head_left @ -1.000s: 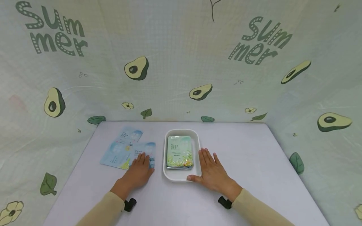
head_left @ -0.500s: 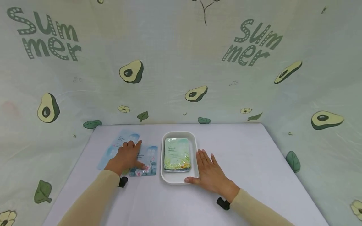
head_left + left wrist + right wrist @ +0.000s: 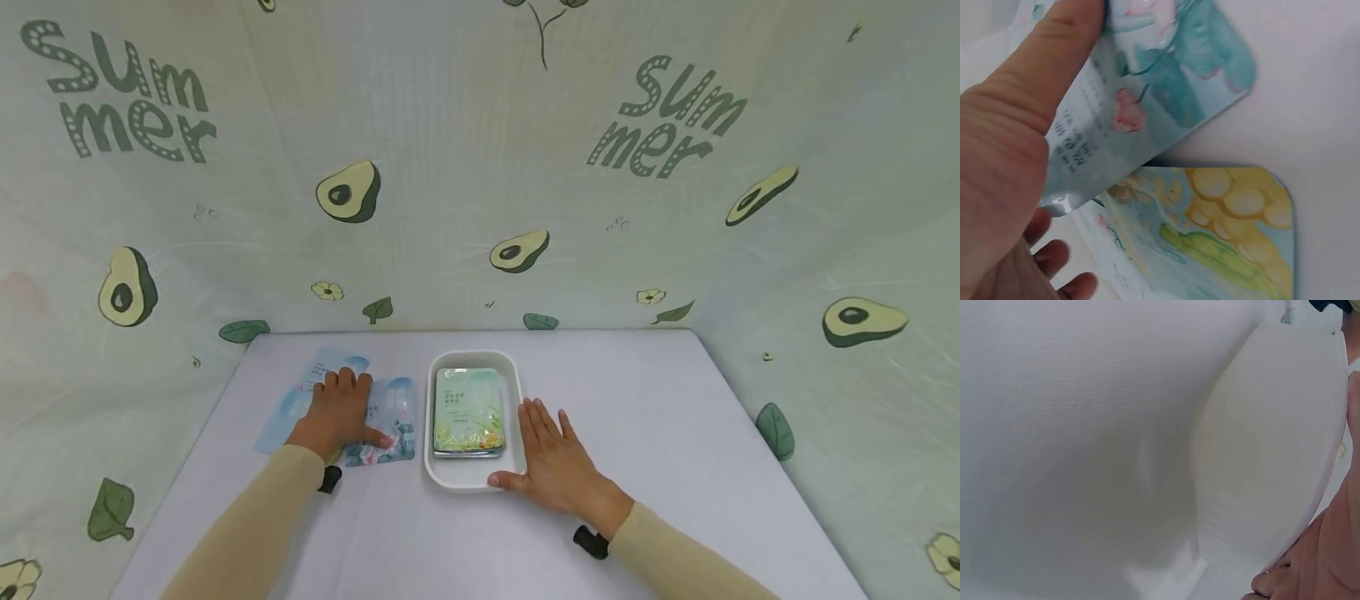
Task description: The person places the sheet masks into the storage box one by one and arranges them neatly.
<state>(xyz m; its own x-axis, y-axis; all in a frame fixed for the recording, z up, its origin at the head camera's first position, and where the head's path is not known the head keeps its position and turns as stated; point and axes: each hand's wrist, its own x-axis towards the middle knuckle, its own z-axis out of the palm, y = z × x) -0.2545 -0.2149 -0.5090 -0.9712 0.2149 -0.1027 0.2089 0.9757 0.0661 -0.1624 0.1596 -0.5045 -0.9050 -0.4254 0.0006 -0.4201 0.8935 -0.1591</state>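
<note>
My left hand [image 3: 337,412] pinches the left edge of a flat blue face-mask sachet [image 3: 397,417] with pink flowers. In the left wrist view, the thumb lies on top of that sachet and the fingertips [image 3: 1054,256] show beneath its edge. Below it lies another sachet [image 3: 1235,212] printed with soybeans. A light-blue sachet [image 3: 281,425] is partly covered by the hand. At the centre, a white tray [image 3: 465,483] holds a small stack topped by a green sachet [image 3: 468,408]. My right hand [image 3: 558,462] rests against the tray's right side, fingers straight, thumb at its front corner.
A white tabletop [image 3: 637,400] carries everything. Behind it and at both sides hangs a pale curtain [image 3: 450,167] printed with avocados and leaves. A black wrist strap [image 3: 592,542] sits at the right wrist.
My left hand has gone from lying on the flowered sachet to gripping its left edge, further left. That sachet has tilted slightly since half a second ago. The right hand keeps its place.
</note>
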